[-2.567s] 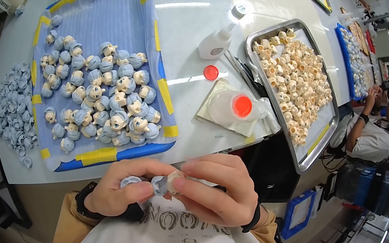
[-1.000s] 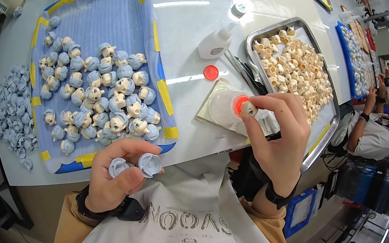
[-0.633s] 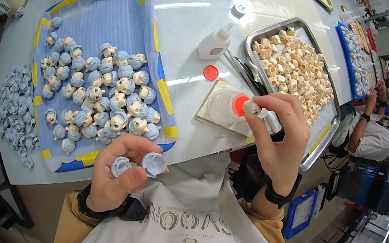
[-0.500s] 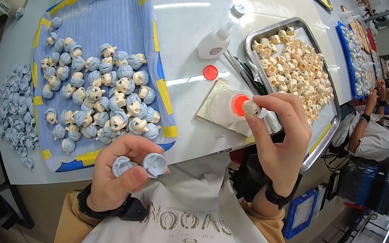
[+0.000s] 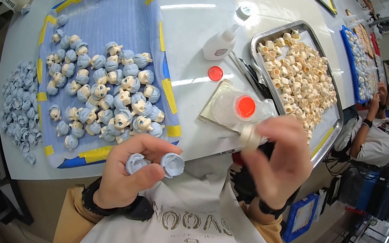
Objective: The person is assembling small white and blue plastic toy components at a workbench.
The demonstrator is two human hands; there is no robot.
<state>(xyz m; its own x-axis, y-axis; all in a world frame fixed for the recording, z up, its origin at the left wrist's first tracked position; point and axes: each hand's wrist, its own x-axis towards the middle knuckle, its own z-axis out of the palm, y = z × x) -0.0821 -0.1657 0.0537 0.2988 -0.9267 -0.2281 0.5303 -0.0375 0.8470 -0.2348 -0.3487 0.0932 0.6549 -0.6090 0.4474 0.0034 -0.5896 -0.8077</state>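
Note:
My left hand is closed around two hollow, grey-blue doll hair pieces. One hair piece is pinched at the fingertips with its open side up; a second hair piece rests against the fingers. Blurred by motion, my right hand pinches a small cream doll head part between thumb and fingers. It hovers on the near side of a translucent container and a round pot with bright red contents. Assembled doll heads with blue hair lie on the cloth-lined tray at left.
Loose hair pieces are heaped at far left. A metal tray of cream head parts stands at right. Between them are a white squeeze bottle, a red cap and tweezers. Another person sits at far right.
My right hand has drawn the head part back from the red pot, toward me. My left hand has moved slightly right with the hair pieces. The view has shifted a little.

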